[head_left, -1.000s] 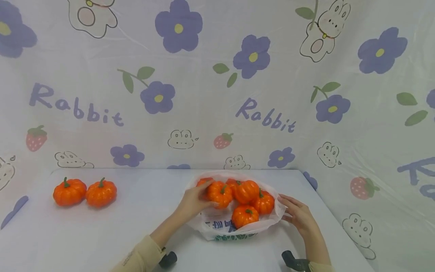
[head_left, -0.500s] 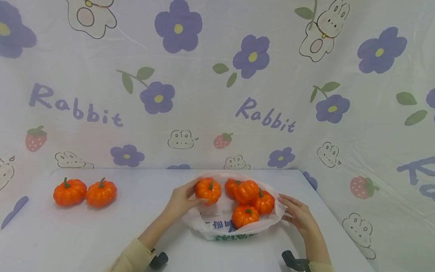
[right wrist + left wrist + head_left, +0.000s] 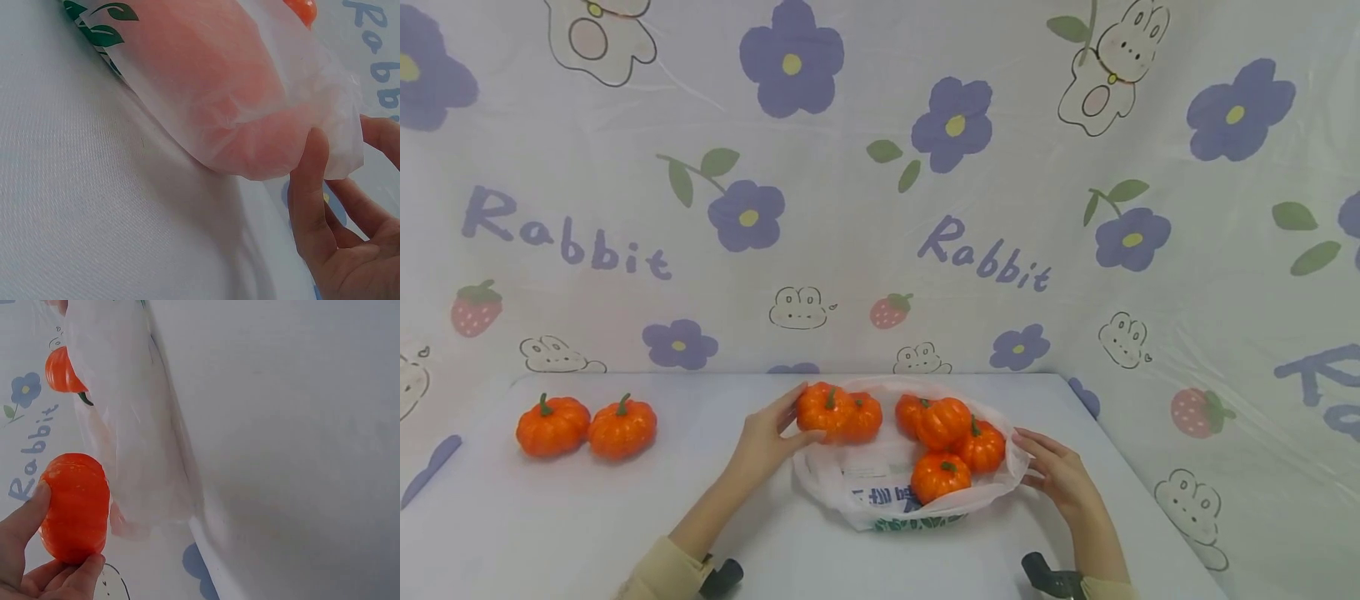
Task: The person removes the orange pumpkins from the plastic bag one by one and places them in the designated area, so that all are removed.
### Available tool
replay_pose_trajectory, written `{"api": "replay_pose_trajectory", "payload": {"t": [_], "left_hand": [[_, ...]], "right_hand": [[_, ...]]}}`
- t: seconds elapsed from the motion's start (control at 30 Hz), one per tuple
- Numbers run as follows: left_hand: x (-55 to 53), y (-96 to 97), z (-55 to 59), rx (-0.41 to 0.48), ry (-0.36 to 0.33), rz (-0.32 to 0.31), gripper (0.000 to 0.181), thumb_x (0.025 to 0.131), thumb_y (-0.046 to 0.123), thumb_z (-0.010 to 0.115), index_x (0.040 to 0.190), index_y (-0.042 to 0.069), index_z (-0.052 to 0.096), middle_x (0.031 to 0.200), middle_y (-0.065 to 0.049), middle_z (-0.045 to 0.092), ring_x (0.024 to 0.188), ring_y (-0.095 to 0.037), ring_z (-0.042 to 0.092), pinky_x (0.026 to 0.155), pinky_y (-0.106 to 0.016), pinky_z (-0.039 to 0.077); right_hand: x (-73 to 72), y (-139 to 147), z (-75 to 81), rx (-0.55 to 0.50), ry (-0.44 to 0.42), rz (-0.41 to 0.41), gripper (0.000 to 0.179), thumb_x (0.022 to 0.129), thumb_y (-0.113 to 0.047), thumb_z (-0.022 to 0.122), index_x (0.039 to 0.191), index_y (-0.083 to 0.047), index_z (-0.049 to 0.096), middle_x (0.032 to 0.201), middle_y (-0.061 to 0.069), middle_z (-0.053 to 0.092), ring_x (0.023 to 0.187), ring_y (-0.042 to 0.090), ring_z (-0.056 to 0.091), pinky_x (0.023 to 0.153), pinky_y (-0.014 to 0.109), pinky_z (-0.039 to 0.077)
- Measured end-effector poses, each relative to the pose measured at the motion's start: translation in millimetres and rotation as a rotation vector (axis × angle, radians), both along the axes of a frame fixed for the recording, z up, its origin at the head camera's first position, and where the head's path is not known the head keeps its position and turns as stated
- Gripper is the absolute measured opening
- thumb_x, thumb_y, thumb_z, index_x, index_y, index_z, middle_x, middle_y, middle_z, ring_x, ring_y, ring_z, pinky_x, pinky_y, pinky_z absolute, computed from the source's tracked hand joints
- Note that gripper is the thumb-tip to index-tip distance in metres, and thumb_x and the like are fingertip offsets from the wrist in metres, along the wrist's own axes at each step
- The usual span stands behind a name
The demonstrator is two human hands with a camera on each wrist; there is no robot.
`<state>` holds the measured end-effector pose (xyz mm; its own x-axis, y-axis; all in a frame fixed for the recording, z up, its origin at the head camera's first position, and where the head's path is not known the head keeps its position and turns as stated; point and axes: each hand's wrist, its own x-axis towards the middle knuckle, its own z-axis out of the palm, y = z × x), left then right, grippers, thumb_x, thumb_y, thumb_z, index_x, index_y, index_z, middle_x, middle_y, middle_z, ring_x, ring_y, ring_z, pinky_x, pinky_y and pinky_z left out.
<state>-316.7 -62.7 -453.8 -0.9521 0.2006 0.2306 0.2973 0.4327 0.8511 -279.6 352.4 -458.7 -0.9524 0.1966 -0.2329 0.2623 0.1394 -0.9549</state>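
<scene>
My left hand (image 3: 765, 437) grips a small orange pumpkin (image 3: 822, 411) at the left rim of a white plastic bag (image 3: 880, 471). In the left wrist view, thumb and fingers hold this pumpkin (image 3: 75, 506) from opposite sides, clear of the table. Another pumpkin (image 3: 865, 418) sits just behind it inside the bag, partly covered by it. Several more pumpkins lie in the bag's right half, one pumpkin (image 3: 941, 478) nearest the front. My right hand (image 3: 1060, 471) pinches the bag's right edge, and the right wrist view shows plastic (image 3: 337, 144) between thumb and fingers.
Two green-stemmed pumpkins, a left pumpkin (image 3: 553, 426) and a right pumpkin (image 3: 622, 429), stand side by side at the table's far left. The white table (image 3: 587, 517) ends at a patterned curtain (image 3: 850, 250) behind. Dark wrist camera mounts sit below both hands.
My left hand has moved left with the pumpkin, from inside the bag to its left rim, exposing another pumpkin behind it. My right hand has stayed at the bag's edge.
</scene>
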Motion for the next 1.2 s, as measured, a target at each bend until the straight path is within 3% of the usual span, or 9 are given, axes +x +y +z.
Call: {"api": "replay_pose_trajectory", "payload": {"t": [0.17,0.37,0.77,1.03,1.2], "left_hand": [[-0.9,-13.5,0.7,-0.021,0.01,0.036,0.078,0.084,0.015,0.076,0.151,0.01,0.035,0.155,-0.011,0.04,0.141,-0.031,0.042,0.107,-0.041,0.044],[-1.3,-31.8,1.7,-0.047,0.012,0.09,0.08,0.084,0.017,0.076,0.152,0.011,0.034,0.155,-0.012,0.04,0.142,-0.031,0.04,0.106,-0.04,0.044],[2.9,-70.9,-0.4,-0.105,0.001,0.158,0.082,0.087,0.025,0.074,0.154,0.011,0.029,0.156,-0.015,0.036,0.143,-0.034,0.038,0.109,-0.042,0.042],[7.9,-97.5,1.9,-0.119,0.021,0.187,0.082,0.087,0.023,0.073,0.152,0.002,0.029,0.155,-0.022,0.035,0.141,-0.039,0.038,0.109,-0.045,0.04],[8.2,-109.2,3.7,-0.126,-0.02,0.209,0.082,0.088,0.021,0.072,0.153,0.002,0.026,0.155,-0.023,0.032,0.142,-0.041,0.035,0.11,-0.047,0.04]], "right_hand": [[-0.1,-0.3,-1.6,0.009,0.005,0.001,0.067,0.091,-0.044,0.065,0.143,-0.006,0.047,0.147,0.014,0.045,0.098,0.011,0.06,0.086,0.025,0.058],[-0.6,0.0,-3.3,0.008,0.009,0.005,0.069,0.092,-0.045,0.064,0.145,-0.005,0.044,0.153,0.017,0.039,0.1,0.011,0.059,0.088,0.026,0.058],[-1.7,-1.4,-4.2,0.014,-0.001,-0.007,0.072,0.091,-0.046,0.065,0.146,-0.005,0.043,0.154,0.018,0.037,0.108,0.016,0.057,0.09,0.028,0.058],[-0.8,-1.8,-3.6,0.016,0.003,-0.011,0.071,0.09,-0.047,0.065,0.145,-0.006,0.045,0.153,0.017,0.039,0.104,0.013,0.058,0.088,0.026,0.057],[-1.2,-2.0,-3.8,0.005,0.0,-0.02,0.069,0.09,-0.046,0.066,0.143,-0.006,0.047,0.152,0.016,0.04,0.102,0.013,0.059,0.086,0.025,0.057]]}}
